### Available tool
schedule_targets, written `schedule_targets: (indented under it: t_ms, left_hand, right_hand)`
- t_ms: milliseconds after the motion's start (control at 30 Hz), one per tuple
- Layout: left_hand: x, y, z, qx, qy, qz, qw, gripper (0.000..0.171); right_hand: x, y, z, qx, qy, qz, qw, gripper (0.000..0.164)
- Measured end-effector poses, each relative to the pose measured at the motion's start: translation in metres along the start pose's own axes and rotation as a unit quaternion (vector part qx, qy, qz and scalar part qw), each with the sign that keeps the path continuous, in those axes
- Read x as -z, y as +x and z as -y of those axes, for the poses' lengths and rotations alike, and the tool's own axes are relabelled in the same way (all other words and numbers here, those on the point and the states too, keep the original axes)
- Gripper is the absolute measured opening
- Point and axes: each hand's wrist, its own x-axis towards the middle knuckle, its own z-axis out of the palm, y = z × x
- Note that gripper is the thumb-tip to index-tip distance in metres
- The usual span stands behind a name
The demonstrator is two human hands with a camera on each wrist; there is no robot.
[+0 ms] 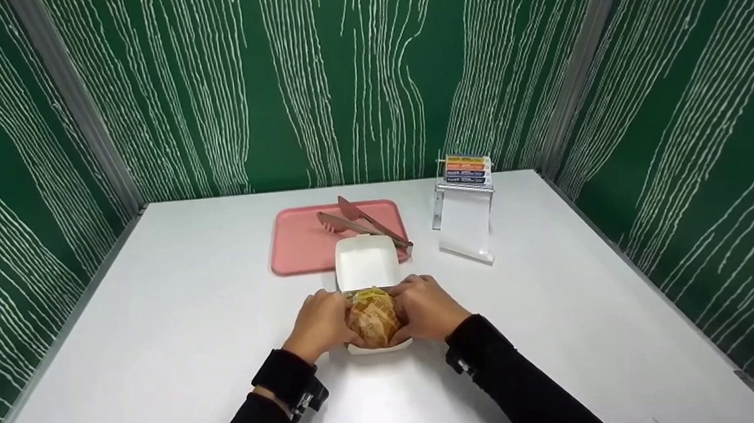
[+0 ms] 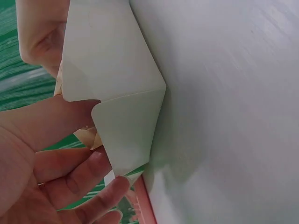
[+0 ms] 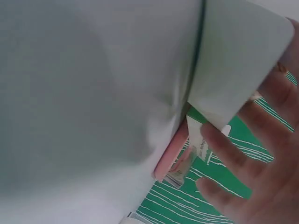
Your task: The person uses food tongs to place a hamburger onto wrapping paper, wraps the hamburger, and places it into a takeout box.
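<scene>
A round burger (image 1: pixel 374 318) in brown-and-yellow printed wrapping sits in the base of a white clamshell box (image 1: pixel 367 263), whose lid stands folded back away from the person. From the left side, the left hand (image 1: pixel 320 320) grips the burger, thumb at the near side. The right hand (image 1: pixel 429 306) holds it from the opposite side in the same way. Seen in the left wrist view, fingers (image 2: pixel 79 179) reach over the box's side wall (image 2: pixel 112 56), inside which a bit of wrapping shows. In the right wrist view, the other side wall (image 3: pixel 238 56) partly hides the fingers.
Behind the box lies a pink tray (image 1: pixel 299 243) with brownish tongs (image 1: pixel 368 224) on it, partly behind the lid. To its right stands a metal rack with coloured label boxes (image 1: pixel 465 169) and a white paper sheet (image 1: pixel 464 222) hanging down. Green patterned walls surround the white table (image 1: pixel 192 317).
</scene>
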Motion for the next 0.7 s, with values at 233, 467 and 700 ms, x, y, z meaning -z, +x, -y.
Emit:
schedule_targets:
  t_ms: [233,467,700]
  left_hand:
    - [0.004,-0.003,-0.001,-0.006,0.013,-0.004,0.9999,0.051]
    - [0.020,0.001,0.008,0.046,-0.117,0.070,0.9896,0.033]
    - [0.017,0.020,0.027,0.108,-0.230,-0.005,0.9671,0.043]
  right_hand:
    - [0.011,-0.003,0.000,0.002,0.053,0.030,0.998,0.040]
    - [0.036,-0.003,-0.007,-0.038,0.174,0.078,0.981,0.024]
    - [0.033,0.008,-0.023,-0.193,0.300,-0.046,0.933,0.040]
